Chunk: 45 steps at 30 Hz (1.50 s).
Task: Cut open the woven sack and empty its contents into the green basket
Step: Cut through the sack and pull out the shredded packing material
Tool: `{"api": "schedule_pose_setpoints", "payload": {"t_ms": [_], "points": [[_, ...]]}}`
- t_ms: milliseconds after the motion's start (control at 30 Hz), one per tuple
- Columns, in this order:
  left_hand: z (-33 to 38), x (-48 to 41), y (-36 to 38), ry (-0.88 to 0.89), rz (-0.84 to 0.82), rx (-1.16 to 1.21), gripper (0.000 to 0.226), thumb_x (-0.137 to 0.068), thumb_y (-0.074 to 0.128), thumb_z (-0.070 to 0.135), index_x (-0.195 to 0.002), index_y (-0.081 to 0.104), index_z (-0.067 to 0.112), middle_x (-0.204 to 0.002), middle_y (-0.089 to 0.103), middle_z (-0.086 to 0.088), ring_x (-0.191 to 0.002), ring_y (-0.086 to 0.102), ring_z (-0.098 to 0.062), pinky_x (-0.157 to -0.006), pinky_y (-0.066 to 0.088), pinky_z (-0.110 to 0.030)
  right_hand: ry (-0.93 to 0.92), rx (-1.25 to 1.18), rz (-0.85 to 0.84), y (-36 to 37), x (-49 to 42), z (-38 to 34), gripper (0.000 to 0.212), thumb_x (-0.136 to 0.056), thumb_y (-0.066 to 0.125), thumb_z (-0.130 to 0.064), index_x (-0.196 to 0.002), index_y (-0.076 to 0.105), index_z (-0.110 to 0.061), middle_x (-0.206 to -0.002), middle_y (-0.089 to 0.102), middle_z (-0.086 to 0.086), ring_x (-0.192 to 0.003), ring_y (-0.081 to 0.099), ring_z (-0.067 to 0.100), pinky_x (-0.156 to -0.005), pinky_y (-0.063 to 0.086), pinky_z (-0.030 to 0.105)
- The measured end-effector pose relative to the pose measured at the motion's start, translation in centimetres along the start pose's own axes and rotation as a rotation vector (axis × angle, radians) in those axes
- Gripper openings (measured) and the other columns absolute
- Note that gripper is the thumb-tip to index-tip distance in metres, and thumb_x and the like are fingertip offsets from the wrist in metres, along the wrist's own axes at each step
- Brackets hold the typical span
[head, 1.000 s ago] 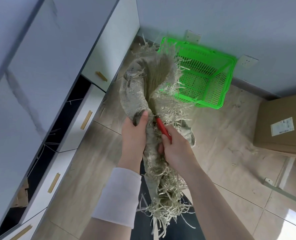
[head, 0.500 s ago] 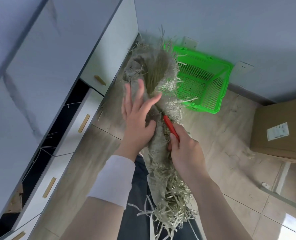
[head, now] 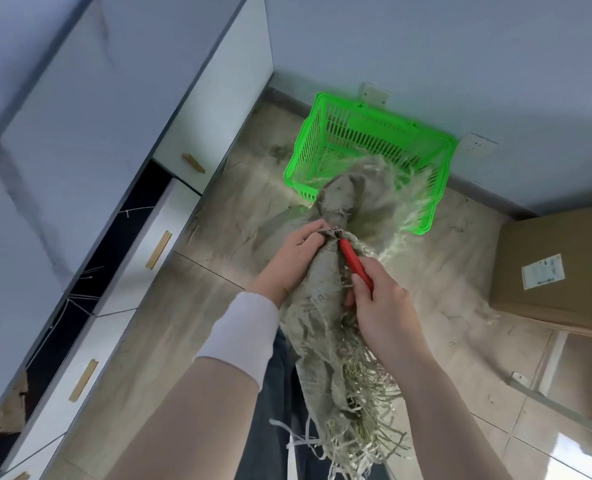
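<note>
Tiled floor [head: 218, 306], wall corner. Cardboard box [head: 547, 244], right edge; label [head: 543, 276] print illegible. Green basket [head: 384, 133] against wall. Woven sack [head: 322, 306], frayed, far end over basket rim. Left hand [head: 291, 258] grips sack; right hand [head: 384, 306] grips red cutter [head: 355, 263].

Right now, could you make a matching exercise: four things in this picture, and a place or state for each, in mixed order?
1. grey woven sack
2. red-handled cutter
3. green plastic basket
4. brown cardboard box

a. bears a white label
b. gripped by the left hand
c. has open slatted sides
d. held in the right hand

Pairs: 1-b, 2-d, 3-c, 4-a
</note>
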<state>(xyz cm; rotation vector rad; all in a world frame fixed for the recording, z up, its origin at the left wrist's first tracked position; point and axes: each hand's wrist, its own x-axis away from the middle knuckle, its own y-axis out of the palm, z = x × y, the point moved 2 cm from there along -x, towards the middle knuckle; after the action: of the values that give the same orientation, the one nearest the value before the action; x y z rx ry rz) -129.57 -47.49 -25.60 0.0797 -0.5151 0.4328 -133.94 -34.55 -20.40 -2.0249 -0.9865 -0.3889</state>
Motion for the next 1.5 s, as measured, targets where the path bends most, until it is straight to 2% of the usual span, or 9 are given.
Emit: {"api": "schedule_pose_setpoints", "payload": {"t_ms": [133, 300, 433, 633, 800, 1000, 1133, 1267, 1500], "points": [[-0.8, 0.1, 0.5, 0.055, 0.096, -0.145, 0.021, -0.080, 0.033, 0.032, -0.063, 0.046, 0.033, -0.068, 0.043, 0.006, -0.078, 0.040, -0.020, -0.082, 0.032, -0.039, 0.023, 0.105, -0.018, -0.2, 0.2, 0.2, 0.027, -0.097, 0.035, -0.025, -0.122, 0.046, -0.029, -0.091, 0.067, 0.012, -0.085, 0.060, 0.031, -0.073, 0.046, 0.035], [-0.6, 0.1, 1.0, 0.066, 0.148, -0.171, 0.021, -0.080, 0.031, 0.021, -0.063, 0.040, 0.030, -0.069, 0.043, 0.005, -0.078, 0.041, -0.021, -0.093, 0.033, -0.050, 0.049, 0.142, -0.024, -0.3, 0.4, -0.1, 0.028, -0.097, 0.034, -0.025, -0.124, 0.044, -0.028, -0.095, 0.065, 0.013, -0.087, 0.058, 0.032, -0.072, 0.042, 0.034], [-0.2, 0.3, 1.1, 0.062, 0.149, -0.255, 0.018, -0.077, 0.028, 0.022, -0.063, 0.037, 0.028, -0.067, 0.041, 0.007, -0.074, 0.040, -0.005, -0.085, 0.030, -0.038, 0.076, 0.112, -0.027, -0.4, 0.4, -0.2, 0.026, -0.097, 0.035, -0.025, -0.121, 0.047, -0.026, -0.093, 0.064, 0.014, -0.081, 0.055, 0.031, -0.068, 0.037, 0.030], [-0.5, 0.7, 1.3, 0.035, 0.142, -0.307, 0.020, -0.078, 0.024, 0.026, -0.071, 0.041, 0.019, -0.068, 0.037, 0.008, -0.077, 0.038, 0.002, -0.078, 0.021, -0.023, 0.130, 0.066, -0.057, 0.1, 0.0, 0.1, 0.025, -0.096, 0.036, -0.026, -0.118, 0.047, -0.029, -0.093, 0.065, 0.017, -0.082, 0.063, 0.038, -0.077, 0.051, 0.039], [-1.3, 0.9, 1.5, 0.061, 0.127, -0.376, 0.018, -0.077, 0.023, 0.030, -0.065, 0.036, 0.030, -0.069, 0.038, 0.010, -0.080, 0.038, 0.000, -0.083, 0.019, -0.022, 0.108, -0.069, -0.002, -0.2, -1.0, 0.1, 0.022, -0.096, 0.039, -0.019, -0.113, 0.051, -0.025, -0.078, 0.064, 0.009, -0.076, 0.061, 0.032, -0.077, 0.052, 0.044], [-1.2, 1.2, 1.0, 0.051, 0.173, -0.298, 0.021, -0.080, 0.021, 0.025, -0.068, 0.038, 0.031, -0.071, 0.039, 0.012, -0.083, 0.039, 0.001, -0.092, 0.021, -0.026, 0.106, -0.092, -0.123, -1.0, -0.3, 0.7, 0.018, -0.097, 0.039, -0.019, -0.105, 0.051, -0.030, -0.068, 0.061, 0.005, -0.049, 0.050, 0.018, -0.058, 0.044, 0.031], [-1.2, 1.0, 1.0, 0.071, 0.178, -0.319, 0.021, -0.081, 0.021, 0.024, -0.070, 0.036, 0.033, -0.072, 0.040, 0.014, -0.082, 0.039, -0.001, -0.086, 0.021, -0.026, 0.107, -0.044, -0.158, -0.5, 0.4, 0.9, 0.016, -0.097, 0.039, -0.021, -0.100, 0.049, -0.032, -0.078, 0.063, 0.010, -0.058, 0.053, 0.025, -0.070, 0.050, 0.038], [-1.2, 1.2, 1.1, 0.072, 0.171, -0.332, 0.020, -0.081, 0.022, 0.025, -0.069, 0.036, 0.032, -0.072, 0.040, 0.012, -0.085, 0.036, -0.014, -0.092, 0.023, -0.031, 0.101, -0.008, -0.121, -0.1, 0.3, 0.7, 0.018, -0.096, 0.038, -0.022, -0.107, 0.051, -0.028, -0.083, 0.065, 0.014, -0.067, 0.058, 0.030, -0.073, 0.051, 0.040], [-1.5, 1.2, 0.9, 0.098, 0.178, -0.346, 0.022, -0.082, 0.021, 0.027, -0.074, 0.041, 0.027, -0.074, 0.040, 0.013, -0.084, 0.035, -0.012, -0.095, 0.023, -0.033, 0.079, 0.051, -0.112, -0.3, 0.4, 0.2, 0.017, -0.096, 0.038, -0.021, -0.105, 0.051, -0.025, -0.090, 0.066, 0.018, -0.081, 0.062, 0.037, -0.076, 0.051, 0.040]]}}
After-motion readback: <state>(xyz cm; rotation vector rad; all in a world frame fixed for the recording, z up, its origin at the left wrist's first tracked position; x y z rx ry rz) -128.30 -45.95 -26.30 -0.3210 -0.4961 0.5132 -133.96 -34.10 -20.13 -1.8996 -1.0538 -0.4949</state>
